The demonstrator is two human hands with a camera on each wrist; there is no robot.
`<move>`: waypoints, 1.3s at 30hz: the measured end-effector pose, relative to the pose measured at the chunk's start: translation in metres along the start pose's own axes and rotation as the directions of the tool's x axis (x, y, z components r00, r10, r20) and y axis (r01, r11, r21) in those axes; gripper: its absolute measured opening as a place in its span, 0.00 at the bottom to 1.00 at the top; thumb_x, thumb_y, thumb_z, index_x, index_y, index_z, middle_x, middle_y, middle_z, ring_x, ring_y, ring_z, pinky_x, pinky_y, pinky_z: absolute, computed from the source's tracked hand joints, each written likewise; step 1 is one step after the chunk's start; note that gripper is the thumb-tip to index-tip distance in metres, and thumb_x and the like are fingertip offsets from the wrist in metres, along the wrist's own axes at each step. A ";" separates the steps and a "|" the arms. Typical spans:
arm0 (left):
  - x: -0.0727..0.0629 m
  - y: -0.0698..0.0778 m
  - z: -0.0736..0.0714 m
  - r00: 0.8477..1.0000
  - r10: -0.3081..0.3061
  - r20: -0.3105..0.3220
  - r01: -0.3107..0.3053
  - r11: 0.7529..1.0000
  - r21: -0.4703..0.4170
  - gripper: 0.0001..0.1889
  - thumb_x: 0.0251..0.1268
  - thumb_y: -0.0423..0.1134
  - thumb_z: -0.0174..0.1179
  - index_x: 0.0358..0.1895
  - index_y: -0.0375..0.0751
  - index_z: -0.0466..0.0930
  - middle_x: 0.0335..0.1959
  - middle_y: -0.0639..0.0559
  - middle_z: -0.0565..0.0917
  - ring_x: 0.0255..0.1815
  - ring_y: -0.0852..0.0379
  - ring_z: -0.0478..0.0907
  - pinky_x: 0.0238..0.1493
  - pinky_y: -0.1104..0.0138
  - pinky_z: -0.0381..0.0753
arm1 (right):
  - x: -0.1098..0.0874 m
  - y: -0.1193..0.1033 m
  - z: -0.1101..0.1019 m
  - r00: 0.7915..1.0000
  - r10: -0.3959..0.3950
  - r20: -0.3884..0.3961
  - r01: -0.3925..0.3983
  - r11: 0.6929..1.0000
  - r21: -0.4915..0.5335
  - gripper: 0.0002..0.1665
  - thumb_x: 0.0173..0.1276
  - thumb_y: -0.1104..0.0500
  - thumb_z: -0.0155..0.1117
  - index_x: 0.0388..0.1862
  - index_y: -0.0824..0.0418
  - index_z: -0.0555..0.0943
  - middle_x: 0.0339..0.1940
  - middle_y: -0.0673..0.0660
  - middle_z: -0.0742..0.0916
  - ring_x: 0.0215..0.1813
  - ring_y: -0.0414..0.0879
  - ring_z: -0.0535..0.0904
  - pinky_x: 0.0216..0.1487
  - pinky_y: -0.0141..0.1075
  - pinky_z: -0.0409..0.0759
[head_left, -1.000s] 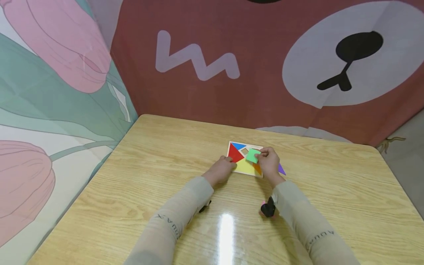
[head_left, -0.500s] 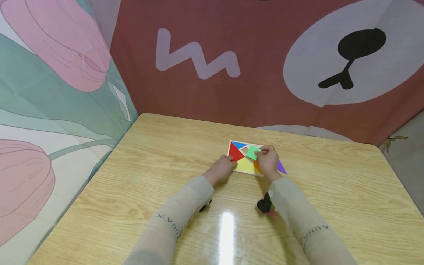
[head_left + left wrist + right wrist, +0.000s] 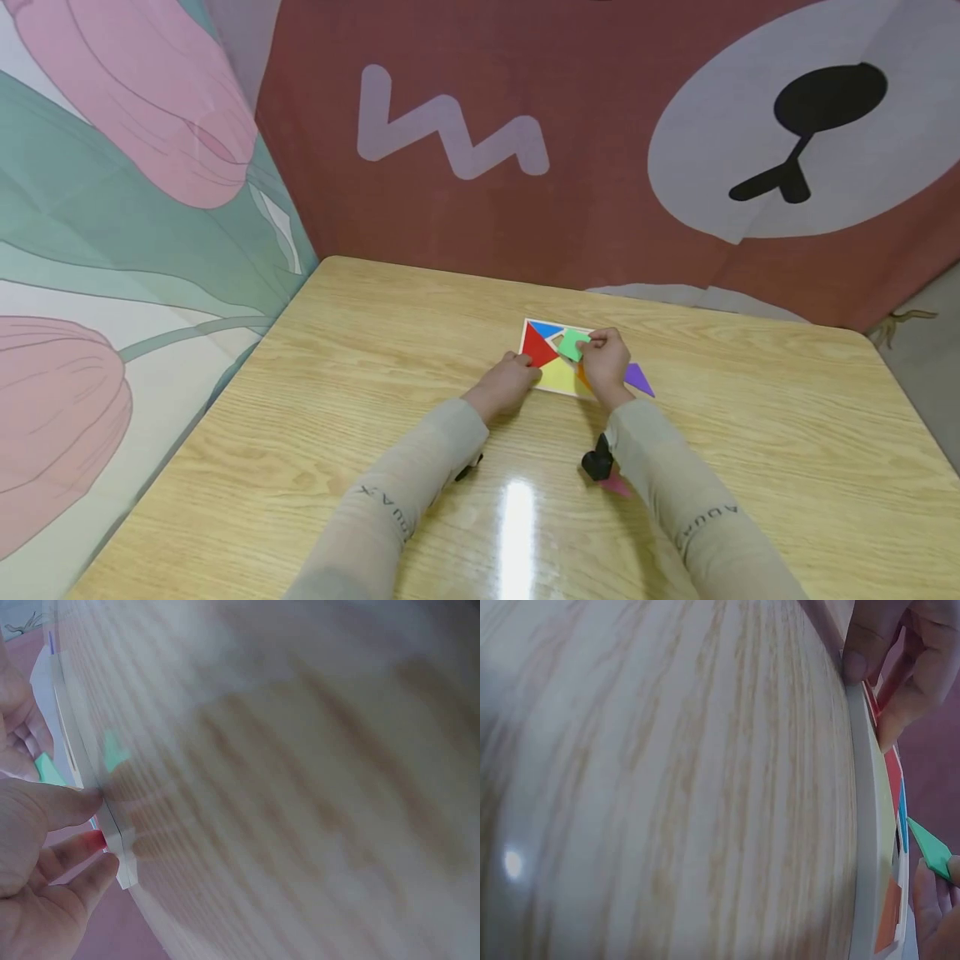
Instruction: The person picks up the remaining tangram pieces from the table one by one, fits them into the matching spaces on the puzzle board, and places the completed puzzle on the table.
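Green tile [image 3: 573,344], pinched by right hand [image 3: 607,362], perhaps touches the board [image 3: 865,825]; left hand [image 3: 502,385] grips its edge, wide tabletop [image 3: 375,350] leftward.

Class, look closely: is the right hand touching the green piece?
Touching. The right wrist view shows the right hand gripping one end of the green piece, with no gap between them.

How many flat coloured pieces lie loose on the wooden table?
2: flat purple piece beside the right hand, flat pink piece partly behind that arm's black camera; more may be hidden.
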State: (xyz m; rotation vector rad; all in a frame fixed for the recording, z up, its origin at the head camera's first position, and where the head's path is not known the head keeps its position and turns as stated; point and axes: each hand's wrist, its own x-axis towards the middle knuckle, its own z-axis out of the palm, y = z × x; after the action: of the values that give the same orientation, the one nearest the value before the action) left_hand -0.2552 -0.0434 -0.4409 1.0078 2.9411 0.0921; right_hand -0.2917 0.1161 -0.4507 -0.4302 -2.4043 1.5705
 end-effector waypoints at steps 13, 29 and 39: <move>0.004 0.002 0.001 1.000 -0.004 0.007 0.004 1.000 -0.001 0.09 0.59 0.32 0.47 0.37 0.45 0.77 0.40 0.49 0.73 0.39 0.53 0.67 0.40 0.67 0.68 | 0.002 0.000 0.002 1.000 -0.016 0.010 0.016 0.998 -0.069 0.11 0.53 0.68 0.61 0.35 0.67 0.71 0.25 0.57 0.75 0.28 0.47 0.70 0.25 0.31 0.68; 0.004 0.003 0.001 1.000 0.014 -0.010 -0.014 1.000 0.011 0.08 0.57 0.31 0.49 0.35 0.45 0.77 0.38 0.49 0.73 0.37 0.54 0.67 0.38 0.68 0.68 | 0.006 0.004 0.005 0.999 -0.011 0.037 0.014 0.996 -0.085 0.11 0.55 0.68 0.59 0.36 0.67 0.69 0.27 0.58 0.75 0.30 0.48 0.70 0.28 0.34 0.69; 0.000 0.002 0.001 1.000 -0.012 -0.001 0.012 1.000 -0.015 0.08 0.58 0.30 0.49 0.36 0.44 0.77 0.39 0.48 0.73 0.38 0.53 0.67 0.39 0.67 0.68 | 0.005 0.001 0.011 0.997 -0.022 0.068 0.029 0.993 -0.113 0.16 0.53 0.68 0.59 0.41 0.67 0.69 0.26 0.58 0.74 0.29 0.49 0.72 0.30 0.37 0.72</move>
State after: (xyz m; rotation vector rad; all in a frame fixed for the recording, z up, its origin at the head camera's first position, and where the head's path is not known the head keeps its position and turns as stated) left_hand -0.2545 -0.0420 -0.4415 0.9889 2.9426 0.1143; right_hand -0.3001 0.1090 -0.4555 -0.3721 -2.5485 1.4645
